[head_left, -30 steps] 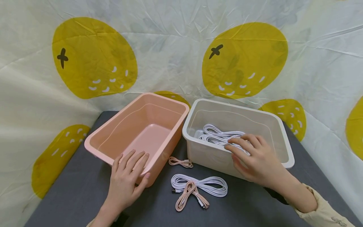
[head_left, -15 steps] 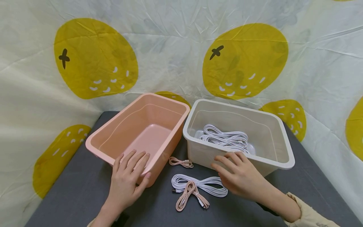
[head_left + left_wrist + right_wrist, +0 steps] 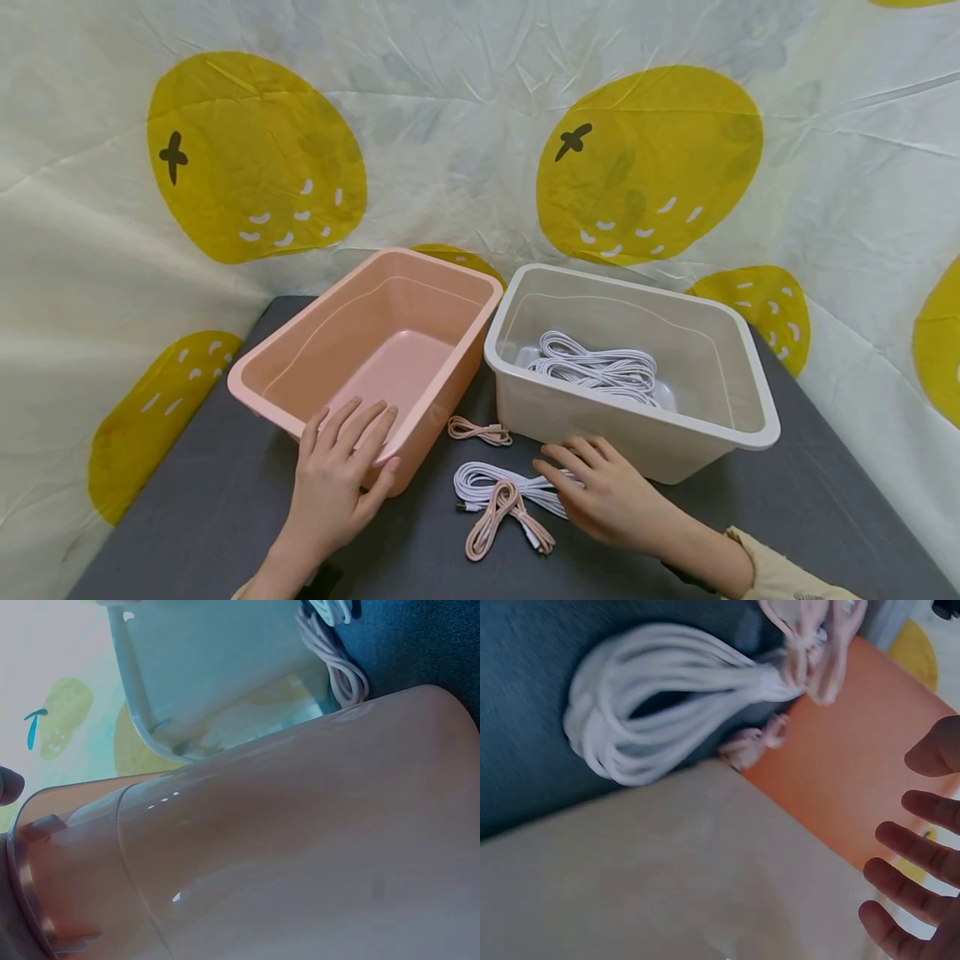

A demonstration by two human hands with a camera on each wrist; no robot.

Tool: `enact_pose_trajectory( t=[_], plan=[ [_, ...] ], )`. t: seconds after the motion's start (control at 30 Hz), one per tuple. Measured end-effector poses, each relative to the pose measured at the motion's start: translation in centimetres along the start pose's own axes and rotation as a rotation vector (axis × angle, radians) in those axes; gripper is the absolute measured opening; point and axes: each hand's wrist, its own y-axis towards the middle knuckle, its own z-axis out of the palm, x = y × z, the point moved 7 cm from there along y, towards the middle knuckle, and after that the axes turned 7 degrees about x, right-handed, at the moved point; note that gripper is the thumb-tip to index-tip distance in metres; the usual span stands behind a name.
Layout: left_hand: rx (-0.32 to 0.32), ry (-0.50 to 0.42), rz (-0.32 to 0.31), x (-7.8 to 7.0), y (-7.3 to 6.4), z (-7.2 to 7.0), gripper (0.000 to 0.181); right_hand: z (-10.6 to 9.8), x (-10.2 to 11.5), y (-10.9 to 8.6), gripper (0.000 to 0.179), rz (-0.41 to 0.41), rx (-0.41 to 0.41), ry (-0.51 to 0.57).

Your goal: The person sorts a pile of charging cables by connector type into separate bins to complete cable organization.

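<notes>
**Right hand out of white bin, now on table cable**

Right hand [image 3: 600,500] has left the white bin [image 3: 742,433]; grip relaxed, fingers flat over the white cable [image 3: 480,482] on the table [image 3: 187,500], holding nothing. Left hand [image 3: 337,475] unchanged, fingers draped over the pink bin [image 3: 255,379] rim. White bin holds coiled white cables [image 3: 596,371]; pink bin empty. Pink cable [image 3: 498,512] overlaps the white one; small pink cable [image 3: 480,431] sits in the gap between bins.

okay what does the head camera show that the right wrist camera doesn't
Only the head view shows the left hand resting on the pink bin's near rim, the white cable bundle inside the white bin, and the lemon-print backdrop. Only the right wrist view shows the right hand's fingertips spread, from close up. Both show the white cable lying on the grey table, with pink cables across and beside it.
</notes>
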Motion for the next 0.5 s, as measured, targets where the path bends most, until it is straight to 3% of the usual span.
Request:
enact_pose_trajectory(
  t=[0.07,0.23,0.5],
  plan=[
    [-0.007,-0.001,0.002,0.0,0.0,0.0,0.049,0.9,0.1,-0.2,0.033,0.01,0.056,0.003],
    [-0.01,-0.003,0.005,-0.1,0.0,-0.1,0.049,2.8,0.2,-0.7,0.059,0.028,0.148,-0.004],
    [0.012,0.003,-0.003,0.0,-0.1,0.1,0.05,5.4,0.2,-1.6,0.058,0.051,0.224,0.004]
  ],
)
